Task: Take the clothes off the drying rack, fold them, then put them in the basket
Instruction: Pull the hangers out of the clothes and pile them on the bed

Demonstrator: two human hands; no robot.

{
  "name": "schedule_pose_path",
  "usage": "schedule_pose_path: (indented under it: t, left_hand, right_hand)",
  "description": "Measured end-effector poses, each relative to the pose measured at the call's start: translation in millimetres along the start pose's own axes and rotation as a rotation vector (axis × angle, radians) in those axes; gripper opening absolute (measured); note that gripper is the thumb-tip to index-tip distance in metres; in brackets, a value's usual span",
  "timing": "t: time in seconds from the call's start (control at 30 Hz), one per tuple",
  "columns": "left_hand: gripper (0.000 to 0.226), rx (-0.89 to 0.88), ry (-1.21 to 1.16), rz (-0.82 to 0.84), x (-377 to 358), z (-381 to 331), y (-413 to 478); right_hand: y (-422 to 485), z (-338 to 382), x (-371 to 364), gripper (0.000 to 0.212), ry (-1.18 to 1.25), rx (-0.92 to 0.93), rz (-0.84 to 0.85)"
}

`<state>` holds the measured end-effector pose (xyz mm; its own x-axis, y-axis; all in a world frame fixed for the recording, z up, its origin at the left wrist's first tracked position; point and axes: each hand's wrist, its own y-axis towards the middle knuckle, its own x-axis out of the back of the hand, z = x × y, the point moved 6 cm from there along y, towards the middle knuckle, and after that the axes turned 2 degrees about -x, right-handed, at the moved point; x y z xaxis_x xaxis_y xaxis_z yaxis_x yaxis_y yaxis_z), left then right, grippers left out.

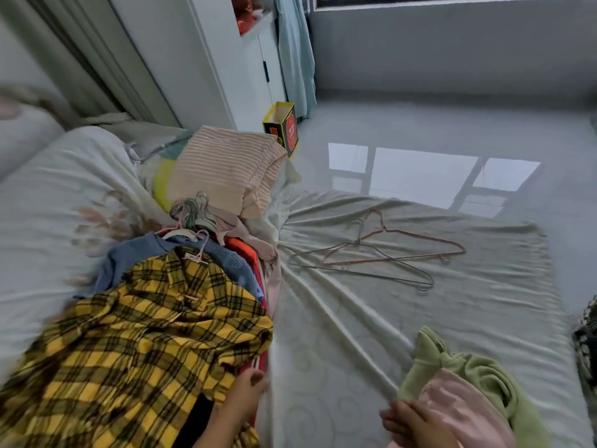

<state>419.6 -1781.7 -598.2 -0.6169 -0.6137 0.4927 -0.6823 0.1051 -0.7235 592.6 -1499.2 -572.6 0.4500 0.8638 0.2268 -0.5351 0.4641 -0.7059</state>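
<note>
Clothes on hangers (pixel 245 253) lay heaped along the near-left part of the pale green bedsheet (pixel 355 334) in the head view. A yellow-and-black plaid shirt (pixel 139 344) topped a blue knit sweater (pixel 129 257) and red and pink pieces, none of them folded. Only a peach ribbed knit (pixel 226 169), folded near the bed's far edge, and two bare wire hangers (pixel 360 242) at mid-bed suggested finished work. Neither drying rack nor basket was in view, so most of the job appeared to remain. The left hand (pixel 245 396) rested against the heap's right edge, its hold impossible to tell. The right hand (pixel 410 421), fingers curled, appeared to grip a pink soft garment (pixel 465 412) bundled with a green fleece garment (pixel 458 367) at the near-right corner. Bare sheet between heap and bundle left folding room; the far and right edges dropped to a glossy grey floor (pixel 420 124).
</note>
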Motion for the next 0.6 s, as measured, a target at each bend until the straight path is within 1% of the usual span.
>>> schedule_pose_path:
  t: [0.03,0.07,0.17,0.23,0.3,0.37,0.43,0.53,0.6]
  left_hand:
    - [0.018,-0.004,-0.029,-0.028,18,4,4]
    - [0.018,-0.024,-0.044,-0.055,36,5,9]
    - [0.014,-0.052,-0.065,-0.082,98,10,32]
    - [0.02,-0.065,-0.054,-0.103,141,13,55]
    - [0.023,-0.091,-0.007,-0.146,182,12,80]
    - [0.025,-0.113,0.057,-0.173,216,11,106]
    - [0.028,-0.132,0.17,-0.185,243,5,134]
    - [0.037,-0.167,0.346,-0.211,275,-4,180]
    - [0.046,-0.233,0.466,-0.216,285,-15,211]
  right_hand:
    - [-9,2,-29,0.02,0.135,-0.126,0.168]
    - [-13,13,-52,0.015,0.231,-0.199,0.144]
    - [-13,46,-101,0.013,0.262,-0.169,0.122]
    - [-13,63,-141,0.014,0.281,-0.148,0.117]
    - [-8,69,-184,0.014,0.285,-0.181,0.134]
    - [-5,76,-221,0.014,0.278,-0.212,0.145]
    - [-2,75,-248,0.016,0.271,-0.234,0.139]
    - [-4,71,-271,0.019,0.265,-0.27,0.109]
    - [-2,69,-277,0.019,0.246,-0.284,0.085]
